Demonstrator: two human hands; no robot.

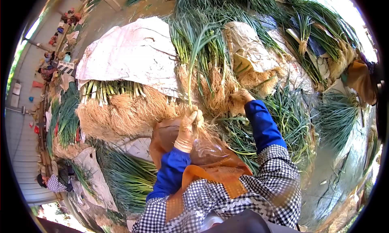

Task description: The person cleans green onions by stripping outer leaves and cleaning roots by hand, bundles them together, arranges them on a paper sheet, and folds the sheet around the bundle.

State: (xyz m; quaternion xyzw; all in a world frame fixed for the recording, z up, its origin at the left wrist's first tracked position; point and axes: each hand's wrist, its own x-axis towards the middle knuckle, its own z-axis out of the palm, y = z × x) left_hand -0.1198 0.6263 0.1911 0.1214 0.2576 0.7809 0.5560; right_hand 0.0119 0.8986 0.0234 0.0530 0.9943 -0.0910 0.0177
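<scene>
Upright in my gloved left hand (189, 125) is a green onion stalk (190, 73), gripped low near its stringy roots, with the leaves pointing away from me. My gloved right hand (242, 96) is at the root ends of a pile of loose green onions (216, 77); its fingers are bent over, and what lies under them is too small to make out. To the left, a bundled row of onions with thick tan roots (127, 111) sticks out from under a white cloth (129, 51).
An orange-brown apron (214, 156) covers my lap. More onions lie at the lower left (129, 172), beside my right arm (289, 119) and at the far right (338, 115). A brown sack (249, 44) lies ahead. Several people sit at the far left; one person (56, 183) is at the lower left.
</scene>
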